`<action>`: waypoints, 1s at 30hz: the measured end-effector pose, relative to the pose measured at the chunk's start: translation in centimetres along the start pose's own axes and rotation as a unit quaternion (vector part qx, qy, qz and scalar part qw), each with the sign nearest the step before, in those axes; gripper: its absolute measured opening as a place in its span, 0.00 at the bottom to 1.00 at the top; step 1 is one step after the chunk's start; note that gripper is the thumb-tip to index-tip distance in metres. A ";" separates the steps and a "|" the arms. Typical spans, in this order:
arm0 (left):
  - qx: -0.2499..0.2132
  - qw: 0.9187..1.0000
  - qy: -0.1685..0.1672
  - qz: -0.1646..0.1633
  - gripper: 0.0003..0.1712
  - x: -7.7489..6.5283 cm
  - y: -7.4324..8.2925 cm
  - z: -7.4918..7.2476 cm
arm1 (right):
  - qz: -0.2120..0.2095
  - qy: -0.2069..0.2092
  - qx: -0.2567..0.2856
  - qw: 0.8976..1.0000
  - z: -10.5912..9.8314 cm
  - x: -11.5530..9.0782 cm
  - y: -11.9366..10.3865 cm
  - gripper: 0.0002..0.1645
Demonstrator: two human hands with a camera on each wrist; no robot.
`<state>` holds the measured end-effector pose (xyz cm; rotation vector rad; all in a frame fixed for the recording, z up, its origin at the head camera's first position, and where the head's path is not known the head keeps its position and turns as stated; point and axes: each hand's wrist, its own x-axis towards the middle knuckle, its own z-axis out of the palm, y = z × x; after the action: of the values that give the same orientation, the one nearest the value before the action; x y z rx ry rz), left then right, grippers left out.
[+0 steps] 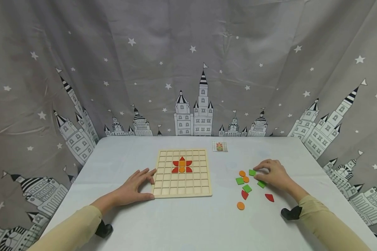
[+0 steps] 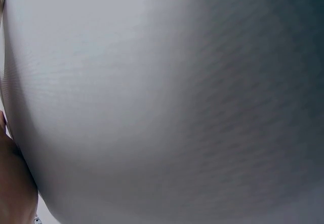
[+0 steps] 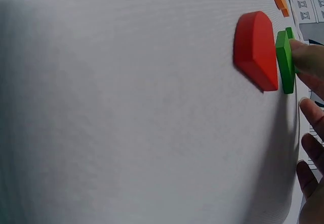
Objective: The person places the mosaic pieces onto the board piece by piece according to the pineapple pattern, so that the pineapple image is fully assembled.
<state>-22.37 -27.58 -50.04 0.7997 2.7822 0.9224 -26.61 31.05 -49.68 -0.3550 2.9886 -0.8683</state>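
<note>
- The left hand [image 1: 133, 188] lies at the left edge of the pale wooden gridded board [image 1: 168, 191], its grip spread wide, thumb near the lower corner, clasping no loose tile
- On that board, red and orange flat tiles [image 1: 182, 163] form a symmetrical figure above the middle
- The right hand [image 1: 274, 176] has thumb and index finger bent either side of a flat green square tile [image 1: 252, 172]; I cannot tell whether its grip pinches it
- Nearby on the white-covered bench [image 1: 188, 226] lie three more green squares [image 1: 247, 188], three orange discs [image 1: 240, 206] and two red curved-edge pieces [image 1: 269, 197]
- A small printed card [image 1: 219, 146] lies beyond the board's upper right corner
</note>
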 end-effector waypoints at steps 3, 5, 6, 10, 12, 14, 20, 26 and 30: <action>0.000 1.000 0.000 -0.001 0.24 -0.1 0.0 0.0 | 0.001 0.004 0.004 1.000 0.1 0.0 -0.1 0.16; -0.001 1.000 0.000 -0.003 0.24 -0.1 -0.1 0.1 | -0.002 0.007 0.005 1.000 0.1 0.0 -0.2 0.15; -0.002 1.000 -0.001 -0.004 0.24 -0.1 -0.1 0.1 | -0.005 0.009 0.005 1.000 0.1 0.0 -0.2 0.15; -0.003 1.000 -0.006 -0.009 0.25 -0.1 -0.2 0.1 | -0.021 0.019 -0.005 1.000 0.2 0.0 -0.3 0.13; -0.003 1.000 -0.008 -0.011 0.25 -0.1 -0.1 0.0 | -0.033 0.025 -0.012 0.999 0.3 0.0 -0.4 0.12; -0.004 1.000 -0.009 -0.010 0.25 -0.1 -0.2 -0.1 | -0.045 0.030 -0.019 0.998 0.4 0.1 -0.4 0.11; -0.002 1.000 -0.007 -0.009 0.25 0.1 -0.3 0.0 | -0.056 0.035 -0.021 0.998 0.5 0.1 -0.3 0.09; -0.005 1.000 -0.005 -0.008 0.25 0.2 -0.2 0.1 | -0.072 0.049 -0.024 0.996 -0.1 0.7 -1.3 0.10; 0.000 1.000 -0.012 -0.018 0.25 0.1 -0.3 0.0 | -0.089 0.057 -0.008 0.994 -0.5 1.8 -3.6 0.11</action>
<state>-22.59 -27.72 -50.17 0.7526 2.7665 0.9000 -27.63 27.99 -47.29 -0.5993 3.1089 -0.9065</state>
